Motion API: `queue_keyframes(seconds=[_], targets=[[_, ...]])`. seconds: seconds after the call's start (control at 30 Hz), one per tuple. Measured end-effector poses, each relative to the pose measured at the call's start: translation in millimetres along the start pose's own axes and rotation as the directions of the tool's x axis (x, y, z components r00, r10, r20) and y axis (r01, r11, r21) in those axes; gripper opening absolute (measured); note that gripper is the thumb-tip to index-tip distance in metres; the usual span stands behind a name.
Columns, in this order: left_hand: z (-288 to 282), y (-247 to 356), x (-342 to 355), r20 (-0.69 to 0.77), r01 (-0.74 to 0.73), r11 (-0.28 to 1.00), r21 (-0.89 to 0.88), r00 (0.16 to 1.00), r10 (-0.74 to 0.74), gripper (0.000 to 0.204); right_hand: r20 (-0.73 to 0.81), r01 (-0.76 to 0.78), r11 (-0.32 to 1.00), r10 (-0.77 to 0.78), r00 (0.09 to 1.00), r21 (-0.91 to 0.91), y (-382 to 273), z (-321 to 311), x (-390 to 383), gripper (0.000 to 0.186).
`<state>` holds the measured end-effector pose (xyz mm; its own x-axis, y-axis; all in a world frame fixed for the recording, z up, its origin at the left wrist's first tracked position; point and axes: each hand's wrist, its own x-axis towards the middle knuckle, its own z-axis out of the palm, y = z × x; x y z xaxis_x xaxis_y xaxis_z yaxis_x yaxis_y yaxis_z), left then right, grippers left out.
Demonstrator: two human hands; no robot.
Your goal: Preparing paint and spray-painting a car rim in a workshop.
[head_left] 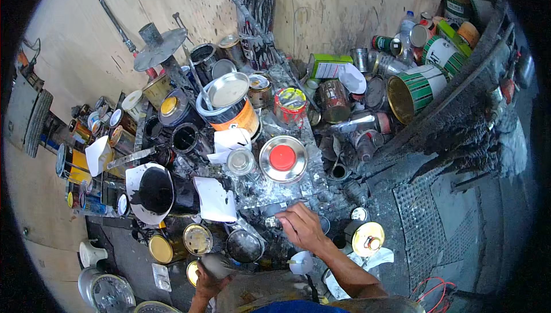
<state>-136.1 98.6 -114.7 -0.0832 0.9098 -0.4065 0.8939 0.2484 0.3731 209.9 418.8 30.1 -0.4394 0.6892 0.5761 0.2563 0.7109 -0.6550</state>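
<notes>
My right hand (303, 228) reaches over the near edge of the paint-spattered bench (258, 195). Its fingers are pressed together; whatever is in them, if anything, is too small to make out. Just beyond it stands a round metal tin (282, 173) with a red cap, beside a small clear jar (241, 162). Low in the view, my left hand (208, 283) is closed around a rounded grey object (216, 266), smeared by motion so its kind does not show. Next to that hand are a yellowish tin (193, 271) and an open tin of dark paint (245, 246).
An orange-labelled paint bucket (238, 119) carries a lid and stick. White paper (215, 199) lies by a black-stained container (155, 191). A heap of used tins, including a green-striped can (416, 90), fills the right. A capped can (368, 239) stands near my right forearm.
</notes>
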Motion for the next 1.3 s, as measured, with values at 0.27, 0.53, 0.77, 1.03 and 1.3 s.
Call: queue_keyframes(seconds=[0.27, 0.53, 0.77, 1.03, 1.3], targets=[[-36, 55, -3, -0.026, 0.390, 0.895, -0.215, 0.914, -0.405, 0.150, 0.207, -0.399, 0.912, 0.410, 0.888, -0.097, 23, 30, -123, 0.022], [-6, 30, -9, -0.097, 0.337, 0.920, -0.202, 0.928, -0.361, 0.154, 0.584, -0.354, 0.935, 0.298, 0.755, -0.019, 95, 82, -337, 0.038], [-63, 93, -12, 0.032, 0.572, 0.773, -0.274, 0.809, -0.588, 0.155, 0.702, -0.477, 0.878, 0.312, 0.640, 0.044, 132, 151, -342, 0.034], [-52, 105, -12, -0.040, 0.565, 0.778, -0.274, 0.802, -0.596, 0.141, 0.827, -0.653, 0.755, 0.403, 0.392, -0.058, 257, 105, -399, 0.030], [-53, 116, -13, -0.078, 0.583, 0.730, -0.357, 0.760, -0.645, 0.135, 0.809, -0.825, 0.492, 0.583, 0.074, -0.279, 270, 136, -359, 0.025]])
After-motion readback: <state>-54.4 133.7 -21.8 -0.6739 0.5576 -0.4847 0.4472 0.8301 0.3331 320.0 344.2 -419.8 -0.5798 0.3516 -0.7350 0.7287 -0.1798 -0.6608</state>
